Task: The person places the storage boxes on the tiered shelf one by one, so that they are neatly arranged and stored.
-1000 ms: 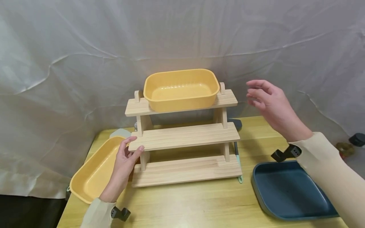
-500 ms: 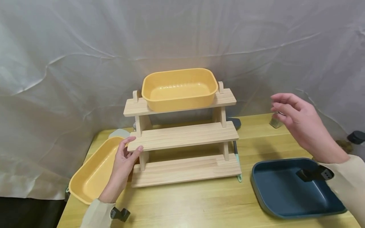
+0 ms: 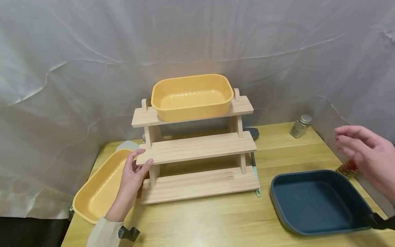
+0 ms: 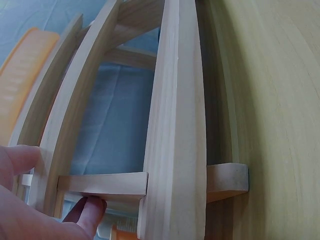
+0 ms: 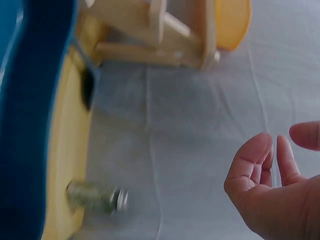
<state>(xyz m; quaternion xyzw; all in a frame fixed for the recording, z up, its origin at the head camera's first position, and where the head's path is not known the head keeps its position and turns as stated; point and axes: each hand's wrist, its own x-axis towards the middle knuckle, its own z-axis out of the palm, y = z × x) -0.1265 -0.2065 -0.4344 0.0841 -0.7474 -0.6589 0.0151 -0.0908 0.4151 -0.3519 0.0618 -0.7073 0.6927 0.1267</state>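
I see wooden rack (image 3: 197,151) mid-table, left hand (image 3: 132,181) gripping left end of middle shelf, thumb over, fingers under. Yellow tub (image 3: 192,96) on top shelf, empty. Second yellow tub (image 3: 102,187) beside hand, empty. Right hand (image 3: 367,154) hovers, fingers loosely apart, above empty blue tray (image 3: 318,202). Spice jar (image 3: 300,126) behind; label unreadable.

Rack (image 3: 197,149): pale pine — visible grain
Dishes (image 3: 192,96): mustard yellow
Tray (image 3: 314,202): dark blue
Bench (image 3: 222,223): light yellowish wood
Backdrop (image 3: 92,51): white — creased
Jar (image 3: 300,126): silver lid
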